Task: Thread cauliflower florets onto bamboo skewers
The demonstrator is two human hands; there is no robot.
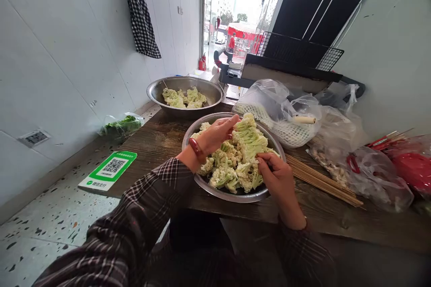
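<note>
My left hand [217,136] is raised over the near metal basin [222,195], its fingers closed on the far left side of a large pale green-white piece of cauliflower [249,139]. At that piece's lower right edge, the thumb and fingers of my right hand [278,177] are pinched together against it. Whether a thin stick also lies in those fingers is hidden. Loose cauliflower florets [224,172] fill the basin beneath both hands. Just right of the basin, a bundle of wooden skewers [323,181] lies on the dark wooden table [161,136].
Behind stands a second metal basin [153,92] with cauliflower [185,98] and a thin stick. Plastic bags [269,96] crowd the right side, below a grill basket [299,51]. A green QR-code card [112,168] lies at the table's left corner; bagged greens [123,123] sit beyond it.
</note>
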